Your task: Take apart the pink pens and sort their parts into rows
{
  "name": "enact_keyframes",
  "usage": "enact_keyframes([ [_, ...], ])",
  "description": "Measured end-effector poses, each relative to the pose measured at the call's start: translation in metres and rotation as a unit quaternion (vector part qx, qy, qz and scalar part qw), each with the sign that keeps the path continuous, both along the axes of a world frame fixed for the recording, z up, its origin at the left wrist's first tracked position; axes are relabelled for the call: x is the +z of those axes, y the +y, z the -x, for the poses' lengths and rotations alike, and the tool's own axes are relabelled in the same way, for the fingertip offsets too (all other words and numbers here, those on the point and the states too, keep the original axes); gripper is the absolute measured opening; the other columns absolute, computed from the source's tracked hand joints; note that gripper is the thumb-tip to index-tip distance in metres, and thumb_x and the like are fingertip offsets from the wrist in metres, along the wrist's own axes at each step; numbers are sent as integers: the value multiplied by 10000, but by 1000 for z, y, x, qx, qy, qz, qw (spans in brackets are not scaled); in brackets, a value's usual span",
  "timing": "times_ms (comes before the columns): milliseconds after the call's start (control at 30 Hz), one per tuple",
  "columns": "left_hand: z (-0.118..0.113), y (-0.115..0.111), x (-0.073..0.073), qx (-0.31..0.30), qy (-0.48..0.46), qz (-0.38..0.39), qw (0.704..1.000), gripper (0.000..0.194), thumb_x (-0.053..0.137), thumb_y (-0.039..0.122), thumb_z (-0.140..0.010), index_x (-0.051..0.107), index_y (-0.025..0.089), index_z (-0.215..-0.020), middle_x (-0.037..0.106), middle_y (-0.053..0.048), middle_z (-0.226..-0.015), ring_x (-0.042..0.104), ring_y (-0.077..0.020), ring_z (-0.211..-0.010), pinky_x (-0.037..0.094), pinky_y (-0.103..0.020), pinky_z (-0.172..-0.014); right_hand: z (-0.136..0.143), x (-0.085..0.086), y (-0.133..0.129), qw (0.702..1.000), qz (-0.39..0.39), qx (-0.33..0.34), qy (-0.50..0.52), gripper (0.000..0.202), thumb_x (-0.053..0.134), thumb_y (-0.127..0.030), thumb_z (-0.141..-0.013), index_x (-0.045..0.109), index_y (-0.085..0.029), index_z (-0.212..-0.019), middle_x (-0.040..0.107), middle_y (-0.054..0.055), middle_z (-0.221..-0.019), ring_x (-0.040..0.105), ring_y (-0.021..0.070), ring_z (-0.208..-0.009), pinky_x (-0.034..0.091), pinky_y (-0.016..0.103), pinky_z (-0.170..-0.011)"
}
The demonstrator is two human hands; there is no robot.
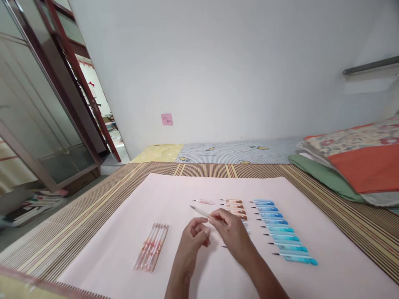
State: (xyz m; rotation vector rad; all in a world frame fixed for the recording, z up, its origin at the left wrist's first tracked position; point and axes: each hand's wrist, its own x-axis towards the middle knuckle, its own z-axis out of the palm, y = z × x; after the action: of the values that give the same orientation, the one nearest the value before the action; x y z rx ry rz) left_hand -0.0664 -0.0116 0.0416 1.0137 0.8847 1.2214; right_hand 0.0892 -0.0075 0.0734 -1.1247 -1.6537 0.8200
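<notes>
My right hand (230, 230) pinches a slim, clear-barrelled pen (199, 211) above the pale pink sheet (124, 216), its pointed tip towards the far left. Close beside it, my left hand (195, 234) has its fingers curled in; whatever they may hold is hidden. Several blue and turquoise pens (280, 230) lie in a column to the right, dark tips facing left. Beyond my right hand are a few brown pens (233, 206) and one pale pink pen (204, 201). Part of another pen is covered by my right hand.
A bundle of several pink-patterned clear pens (151, 247) lies on the sheet's left side. Under the sheet is a striped mat (102, 199). Folded bedding (358, 162) is piled at right. A white wall (218, 74) with a pink note (166, 119) stands behind.
</notes>
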Motion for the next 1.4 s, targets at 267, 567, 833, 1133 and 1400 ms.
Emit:
enact_keyframes([
  [267,11,5,11,68,-29,-9,997,379,890,426,-707,722,149,-903,645,-4,-633,555,-115,-580,435,-243,-614,-22,-2,6,997,57,14,53,109,739,-298,-797,740,-213,-865,718,22,-856,630,194,-824,461,304,-751],
  [567,-3,-4,13,117,23,-57,991,346,852,403,-765,728,164,-983,779,-76,-827,718,-203,-787,550,-332,-810,0,-10,6,876,216,46,430,533,953,-532,-582,770,-165,-922,647,7,-671,575,133,-646,476,293,-682],
  [833,-13,-8,12,160,97,-98,977,327,841,388,-773,748,184,-1011,776,-67,-888,722,-213,-834,557,-306,-788,13,-19,8,879,199,12,433,547,917,-606,-610,784,-142,-867,598,-7,-632,517,115,-621,422,279,-635],
  [1133,-22,-11,9,190,97,-91,973,382,711,534,-868,702,167,-760,690,-28,-618,606,-140,-492,462,-259,-523,14,-22,7,927,104,-1,360,482,820,-622,-734,750,-158,-842,513,-41,-548,459,117,-556,383,290,-580],
  [1400,-10,-4,9,68,-44,1,997,590,778,622,-779,694,156,-1132,669,-10,-682,572,-115,-506,366,-225,-490,11,-26,13,943,114,-40,310,492,786,-651,-738,701,-166,-729,493,-41,-523,424,110,-532,344,282,-556],
])
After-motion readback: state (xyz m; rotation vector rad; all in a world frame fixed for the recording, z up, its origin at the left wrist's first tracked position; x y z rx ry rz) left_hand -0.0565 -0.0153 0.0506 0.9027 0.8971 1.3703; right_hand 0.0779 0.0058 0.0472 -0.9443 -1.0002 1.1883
